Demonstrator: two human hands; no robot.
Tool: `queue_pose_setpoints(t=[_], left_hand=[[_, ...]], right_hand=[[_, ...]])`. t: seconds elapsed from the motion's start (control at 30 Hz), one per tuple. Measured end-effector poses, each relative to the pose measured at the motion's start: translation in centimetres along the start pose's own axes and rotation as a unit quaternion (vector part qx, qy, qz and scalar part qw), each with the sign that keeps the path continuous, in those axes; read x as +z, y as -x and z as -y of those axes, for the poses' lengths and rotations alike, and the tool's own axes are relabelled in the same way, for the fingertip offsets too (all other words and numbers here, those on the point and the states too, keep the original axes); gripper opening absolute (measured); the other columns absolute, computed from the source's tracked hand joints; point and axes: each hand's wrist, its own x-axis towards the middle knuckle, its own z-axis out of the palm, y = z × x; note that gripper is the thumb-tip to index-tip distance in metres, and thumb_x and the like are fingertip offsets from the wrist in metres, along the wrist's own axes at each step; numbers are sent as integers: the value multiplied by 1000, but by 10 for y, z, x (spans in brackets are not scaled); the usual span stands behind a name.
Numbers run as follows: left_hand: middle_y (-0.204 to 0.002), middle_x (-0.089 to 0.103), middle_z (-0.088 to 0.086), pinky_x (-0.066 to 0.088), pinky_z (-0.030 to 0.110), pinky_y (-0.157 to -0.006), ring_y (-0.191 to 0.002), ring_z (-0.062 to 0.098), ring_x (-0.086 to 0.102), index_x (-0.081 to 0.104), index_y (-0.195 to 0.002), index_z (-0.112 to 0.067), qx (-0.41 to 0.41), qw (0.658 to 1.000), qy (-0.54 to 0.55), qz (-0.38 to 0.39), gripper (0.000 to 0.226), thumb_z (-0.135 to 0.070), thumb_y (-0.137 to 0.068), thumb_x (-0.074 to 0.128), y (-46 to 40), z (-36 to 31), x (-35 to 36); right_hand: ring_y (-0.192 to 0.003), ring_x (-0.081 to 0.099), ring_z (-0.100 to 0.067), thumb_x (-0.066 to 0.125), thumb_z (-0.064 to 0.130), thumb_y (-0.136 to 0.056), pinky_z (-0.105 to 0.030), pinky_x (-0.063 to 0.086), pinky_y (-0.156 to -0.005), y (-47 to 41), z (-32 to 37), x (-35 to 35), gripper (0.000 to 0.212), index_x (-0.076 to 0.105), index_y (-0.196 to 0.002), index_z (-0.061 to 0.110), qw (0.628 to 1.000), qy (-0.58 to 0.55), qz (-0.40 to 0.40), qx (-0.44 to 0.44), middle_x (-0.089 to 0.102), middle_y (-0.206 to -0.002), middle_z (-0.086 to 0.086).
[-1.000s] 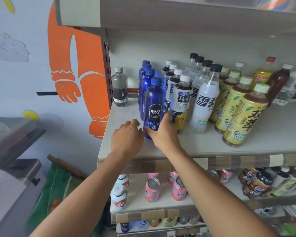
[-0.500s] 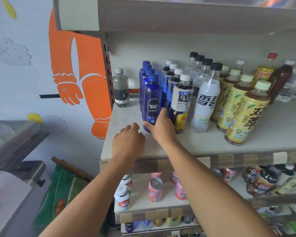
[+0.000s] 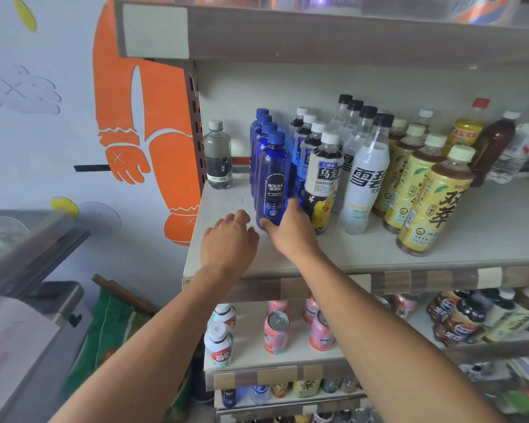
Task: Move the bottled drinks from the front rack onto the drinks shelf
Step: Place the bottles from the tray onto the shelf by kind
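Note:
A blue Bolsa Soda bottle (image 3: 272, 181) stands upright at the front of a row of blue bottles on the drinks shelf (image 3: 364, 254). My right hand (image 3: 290, 230) grips its base, thumb on the left and fingers round the right side. Just to its left, my left hand (image 3: 226, 242) hovers over the shelf with loosely curled fingers, holding nothing. To the right stand rows of Suntory oolong tea bottles (image 3: 324, 178), white Sprite bottles (image 3: 367, 181) and yellow tea bottles (image 3: 434, 203).
A small clear water bottle (image 3: 217, 157) stands alone at the shelf's back left. Cans (image 3: 275, 331) and small yogurt bottles (image 3: 219, 343) fill the shelf below. A steel counter (image 3: 28, 300) lies at the left. Another shelf (image 3: 318, 29) hangs overhead.
My right hand has pushed the blue bottle back into line with its row. The left hand stayed beside it.

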Motion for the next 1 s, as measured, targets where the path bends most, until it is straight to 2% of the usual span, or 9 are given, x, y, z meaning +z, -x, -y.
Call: queue_pose_setpoints(t=[0.07,0.2,0.3,0.5,0.6,0.77,0.93,1.0], left_hand=[[-114,66,4,51,42,-85,-102,26,62,55,-119,-18,15,1000,14,-10,28,-32,-96,48,4,1,-7],[-112,66,4,50,42,-84,-102,27,61,57,-117,-16,58,997,45,-25,26,-30,-96,50,22,0,-24],[-110,66,5,49,41,-82,-101,28,60,58,-115,-16,91,993,67,-24,25,-30,-95,51,40,-9,-36],[-112,66,4,48,39,-80,-102,28,61,58,-118,-17,176,979,101,-10,28,-33,-95,53,77,-50,-46],[-114,66,3,49,39,-80,-103,28,61,58,-119,-17,206,972,116,-1,30,-33,-95,52,93,-72,-47],[-112,64,2,50,40,-80,-103,28,60,56,-121,-19,281,949,139,33,31,-34,-95,49,130,-126,-43],[-109,64,4,54,43,-74,-98,32,61,54,-116,-19,354,919,166,55,28,-34,-93,49,171,-207,-39],[-109,63,5,53,42,-70,-96,34,62,53,-114,-20,374,908,178,66,25,-34,-94,49,192,-244,-38]], right_hand=[[-111,60,-30,66,36,-91,-30,42,-76,13,1,-14,46,48,-124,9,1000,19,-1,-19,62,-123,-9],[-108,59,-27,58,39,-94,-36,49,-83,50,-1,-46,36,56,-117,12,994,87,-24,-64,62,-119,-6],[-108,59,-27,57,38,-94,-39,50,-84,82,-5,-68,34,58,-115,12,987,133,-37,-84,63,-118,-5],[-115,56,-24,52,41,-97,-39,49,-86,143,-9,-116,38,56,-125,16,966,234,-56,-94,60,-127,-1],[-115,55,-23,50,43,-97,-40,50,-85,169,-13,-140,39,54,-127,18,963,250,-62,-81,58,-130,1],[-104,61,-21,51,45,-96,-38,52,-81,224,-53,-194,38,59,-120,15,961,250,-109,-32,65,-119,-1],[-105,61,-20,53,44,-97,-33,51,-79,281,-105,-249,38,59,-121,15,957,258,-130,32,64,-118,-1],[-106,61,-20,53,44,-97,-28,45,-75,305,-124,-275,38,58,-122,15,955,257,-135,60,64,-120,-1]])
